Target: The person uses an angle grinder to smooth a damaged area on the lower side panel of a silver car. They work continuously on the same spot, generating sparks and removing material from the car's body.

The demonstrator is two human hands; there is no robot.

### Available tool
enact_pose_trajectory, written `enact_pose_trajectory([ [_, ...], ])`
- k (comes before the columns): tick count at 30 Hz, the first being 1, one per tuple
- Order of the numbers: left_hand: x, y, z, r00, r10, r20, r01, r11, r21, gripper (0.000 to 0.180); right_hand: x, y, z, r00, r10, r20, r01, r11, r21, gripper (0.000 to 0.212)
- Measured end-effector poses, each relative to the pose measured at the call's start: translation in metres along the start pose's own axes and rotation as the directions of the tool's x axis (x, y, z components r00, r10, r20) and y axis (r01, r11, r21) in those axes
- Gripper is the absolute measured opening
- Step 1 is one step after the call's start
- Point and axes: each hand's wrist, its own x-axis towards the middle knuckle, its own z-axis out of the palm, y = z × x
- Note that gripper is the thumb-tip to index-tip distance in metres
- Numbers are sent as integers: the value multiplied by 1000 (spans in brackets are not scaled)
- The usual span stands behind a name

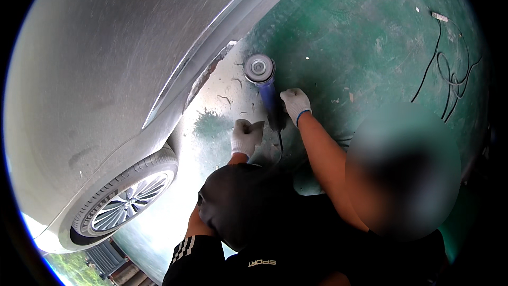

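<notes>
My left hand (244, 139), in a white knit glove, is closed on a small flat greyish piece (258, 132) that looks like a scrap of sheet. An angle grinder (269, 95) with a blue body and a round disc lies on the floor between my hands, disc end away from me. My right hand (296, 101), in a white glove with a blue cuff, is curled beside the grinder's handle; whatever its fingers hold, if anything, is hidden. Left of my hands is the grey car's sill (186, 82), with a ragged, broken lower edge (209, 74).
The car's body (116, 32) fills the left side, with a wheel (129, 201) lower down. A black cable with a white socket block (439, 17) lies on the green floor (360, 58) at right. The grinder's cord (281, 148) runs toward me, past my black-clad knee (243, 201).
</notes>
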Motion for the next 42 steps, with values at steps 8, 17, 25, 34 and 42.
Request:
enact_pose_trajectory([
  [8,-9,76,-35,555,829,-68,-798,554,236,28,-56,-86,18,902,-206,380,172,978,121,34],
  [17,-20,83,-50,391,919,-43,-793,360,492,34,-85,-115,33,685,-103,721,17,992,126,42],
  [25,4,38,-68,992,123,-31,-113,748,-654,59,-91,-94,57,701,-81,709,20,995,95,45],
  [34,-11,-31,-116,866,-483,-130,310,723,-618,94,-117,-71,71,837,68,542,384,632,-673,47],
  [42,-107,47,-116,784,-621,-15,594,742,313,75,-198,21,29,867,211,452,124,785,-606,41],
])
